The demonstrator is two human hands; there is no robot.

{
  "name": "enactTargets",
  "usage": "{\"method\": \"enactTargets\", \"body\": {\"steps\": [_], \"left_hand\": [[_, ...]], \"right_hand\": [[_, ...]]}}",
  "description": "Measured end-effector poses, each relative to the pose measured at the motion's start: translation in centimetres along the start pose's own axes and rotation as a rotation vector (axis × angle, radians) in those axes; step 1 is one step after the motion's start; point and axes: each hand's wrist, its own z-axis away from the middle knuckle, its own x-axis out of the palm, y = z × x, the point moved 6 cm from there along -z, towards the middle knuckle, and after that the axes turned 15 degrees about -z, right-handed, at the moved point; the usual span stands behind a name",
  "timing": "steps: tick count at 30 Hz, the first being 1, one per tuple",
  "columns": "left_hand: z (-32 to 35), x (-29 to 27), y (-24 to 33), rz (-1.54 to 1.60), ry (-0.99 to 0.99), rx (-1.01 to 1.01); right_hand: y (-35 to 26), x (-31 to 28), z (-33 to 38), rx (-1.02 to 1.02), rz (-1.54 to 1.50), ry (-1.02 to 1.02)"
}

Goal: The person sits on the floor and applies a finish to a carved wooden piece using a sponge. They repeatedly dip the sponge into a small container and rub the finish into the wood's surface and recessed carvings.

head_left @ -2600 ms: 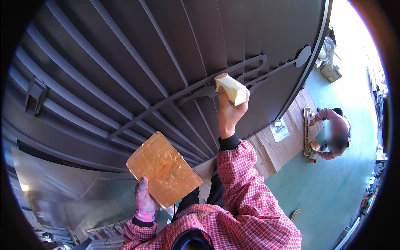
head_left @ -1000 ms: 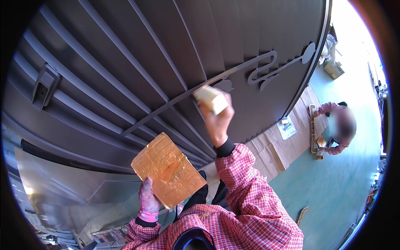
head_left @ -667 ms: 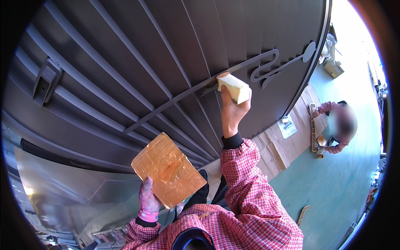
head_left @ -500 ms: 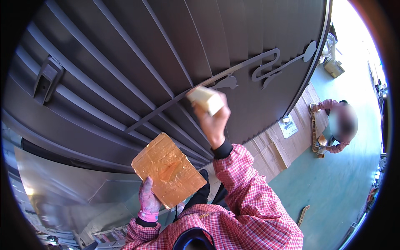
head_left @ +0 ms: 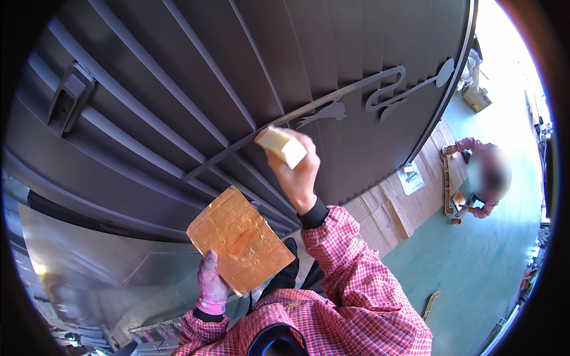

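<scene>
My left hand [head_left: 212, 283], in a paint-stained pink glove, grips the lower left edge of a flat cardboard piece [head_left: 240, 237] coated with copper-coloured paint. The bare right hand [head_left: 298, 175] is closed round a cream sponge block [head_left: 284, 146]. That sponge is at the raised flat bar [head_left: 234, 145] crossing a dark brown slatted metal gate panel [head_left: 332, 35]; whether it touches the bar I cannot tell. Right of the sponge, a grey leaf-shaped ornament [head_left: 325, 113] and a curling scroll [head_left: 386, 89] branch from the bar.
A recessed handle plate [head_left: 70, 101] sits at the panel's left. Cardboard sheeting [head_left: 386, 207] lies along the panel's foot on the green floor [head_left: 457, 273]. At the right a co-worker [head_left: 490, 175] bends over a long narrow strip [head_left: 447, 181]. A cardboard box [head_left: 477, 98] stands behind.
My right hand has moved a little left along the bar with the sponge. The left hand and the painted cardboard have stayed nearly still.
</scene>
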Motion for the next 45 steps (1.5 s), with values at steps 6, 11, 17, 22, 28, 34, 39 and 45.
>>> {"method": "enactTargets", "body": {"steps": [6,11,17,22,28,34,39,45], "left_hand": [[0.0,-0.5,0.0,-0.002,0.021,0.002],[-0.1,-0.6,-0.3,0.008,0.011,0.0],[-0.2,-1.3,-0.5,0.011,0.028,0.005],[-0.4,-1.7,-0.8,0.006,0.03,0.003],[-0.6,-2.3,-1.0,-0.001,0.039,-0.006],[-0.7,-2.8,-1.3,0.003,0.046,-0.006],[-1.0,-3.2,-2.0,0.027,0.024,-0.016],[-1.2,-3.3,-1.9,0.028,0.025,-0.018]], "right_hand": [[1.7,-3.4,-1.6,0.12,-0.123,0.329],[2.6,-1.4,-0.4,0.086,0.011,0.188],[0.8,-0.5,1.3,0.093,-0.035,0.122],[2.3,-2.0,-0.5,0.164,-0.125,0.328],[0.1,2.0,2.5,-0.029,0.012,-0.026],[3.0,-1.8,0.2,0.151,-0.083,0.348],[1.3,2.0,2.5,-0.013,0.016,0.1],[2.4,-0.3,2.2,0.079,-0.141,0.241]]}}
